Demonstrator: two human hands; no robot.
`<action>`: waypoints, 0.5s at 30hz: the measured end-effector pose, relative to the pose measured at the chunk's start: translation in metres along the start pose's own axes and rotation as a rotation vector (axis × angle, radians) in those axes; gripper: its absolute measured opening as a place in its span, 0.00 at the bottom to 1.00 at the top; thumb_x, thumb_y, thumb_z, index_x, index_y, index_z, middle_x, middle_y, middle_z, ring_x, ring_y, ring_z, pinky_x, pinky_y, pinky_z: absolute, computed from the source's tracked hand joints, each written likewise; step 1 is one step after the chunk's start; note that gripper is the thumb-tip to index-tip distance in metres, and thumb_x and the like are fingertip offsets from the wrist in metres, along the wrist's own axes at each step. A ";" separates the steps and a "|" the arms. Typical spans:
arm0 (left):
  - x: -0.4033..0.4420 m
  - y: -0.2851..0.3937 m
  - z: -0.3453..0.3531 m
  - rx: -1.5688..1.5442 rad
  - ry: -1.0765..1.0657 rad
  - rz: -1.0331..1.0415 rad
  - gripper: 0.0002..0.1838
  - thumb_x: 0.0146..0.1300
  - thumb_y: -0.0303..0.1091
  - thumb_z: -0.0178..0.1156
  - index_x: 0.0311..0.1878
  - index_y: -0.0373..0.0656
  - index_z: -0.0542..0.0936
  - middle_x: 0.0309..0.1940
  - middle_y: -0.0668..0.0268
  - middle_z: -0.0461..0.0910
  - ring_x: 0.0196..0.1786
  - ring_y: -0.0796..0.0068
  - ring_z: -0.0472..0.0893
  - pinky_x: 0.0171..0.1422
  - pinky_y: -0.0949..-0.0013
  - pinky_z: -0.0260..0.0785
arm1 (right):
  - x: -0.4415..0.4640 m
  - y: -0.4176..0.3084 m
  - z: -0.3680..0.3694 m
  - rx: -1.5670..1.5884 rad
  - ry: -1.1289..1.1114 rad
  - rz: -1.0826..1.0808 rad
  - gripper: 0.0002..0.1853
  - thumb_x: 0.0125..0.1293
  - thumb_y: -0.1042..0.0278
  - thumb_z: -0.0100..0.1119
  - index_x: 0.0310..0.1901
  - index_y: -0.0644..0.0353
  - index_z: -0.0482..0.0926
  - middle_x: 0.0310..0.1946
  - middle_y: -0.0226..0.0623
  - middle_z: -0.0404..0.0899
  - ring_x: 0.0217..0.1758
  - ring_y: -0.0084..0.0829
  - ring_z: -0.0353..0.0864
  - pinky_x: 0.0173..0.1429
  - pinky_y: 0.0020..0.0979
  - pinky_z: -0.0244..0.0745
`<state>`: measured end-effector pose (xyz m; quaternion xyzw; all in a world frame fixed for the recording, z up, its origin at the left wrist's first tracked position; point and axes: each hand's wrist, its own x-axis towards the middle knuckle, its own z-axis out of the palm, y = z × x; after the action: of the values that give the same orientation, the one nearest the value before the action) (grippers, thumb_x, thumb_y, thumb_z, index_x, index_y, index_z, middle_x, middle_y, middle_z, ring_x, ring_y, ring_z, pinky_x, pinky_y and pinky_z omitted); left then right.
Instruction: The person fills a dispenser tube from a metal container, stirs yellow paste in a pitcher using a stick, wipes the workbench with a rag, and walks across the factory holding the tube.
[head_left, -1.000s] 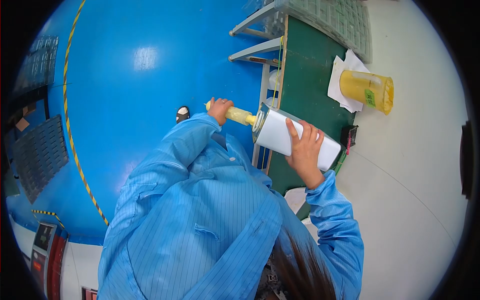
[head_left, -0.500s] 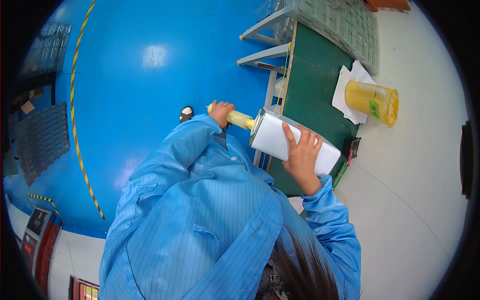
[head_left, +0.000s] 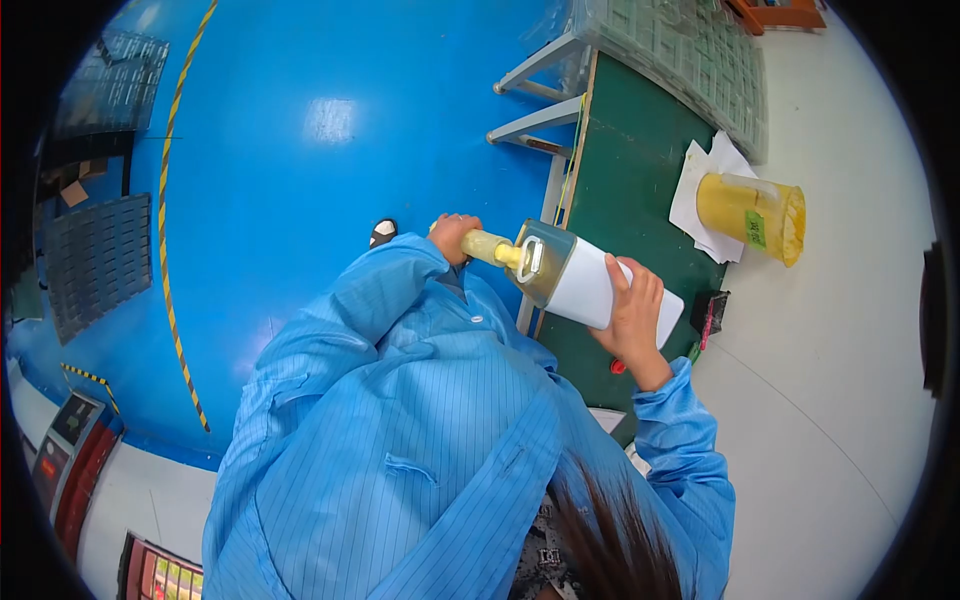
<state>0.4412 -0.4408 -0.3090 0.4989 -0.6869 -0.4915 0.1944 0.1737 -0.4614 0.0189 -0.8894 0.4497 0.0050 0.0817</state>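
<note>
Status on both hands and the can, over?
Left hand gripping yellowish tube, its tip at can's handle end. Right hand holding white-labelled can, tipped. Yellow container apart from both hands; no obstruction seen.

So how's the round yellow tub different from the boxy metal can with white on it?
The round yellow tub has a curved wall, while the boxy metal can has flat sides. The tub is yellow; the can shows mostly white. The tub sits on white paper, but the can is held in the right hand. Both are containers.
</note>
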 end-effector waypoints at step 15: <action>-0.011 0.029 0.001 -0.121 0.123 0.118 0.23 0.43 0.30 0.73 0.46 0.51 0.80 0.42 0.63 0.83 0.50 0.53 0.80 0.56 0.50 0.68 | -0.018 0.029 -0.009 0.201 0.057 -0.031 0.57 0.33 0.68 0.79 0.73 0.49 0.63 0.64 0.46 0.67 0.65 0.49 0.68 0.70 0.56 0.56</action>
<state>0.4306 -0.4300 -0.2818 0.4743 -0.6708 -0.4882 0.2944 0.1393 -0.4649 0.0255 -0.8834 0.4363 -0.0668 0.1575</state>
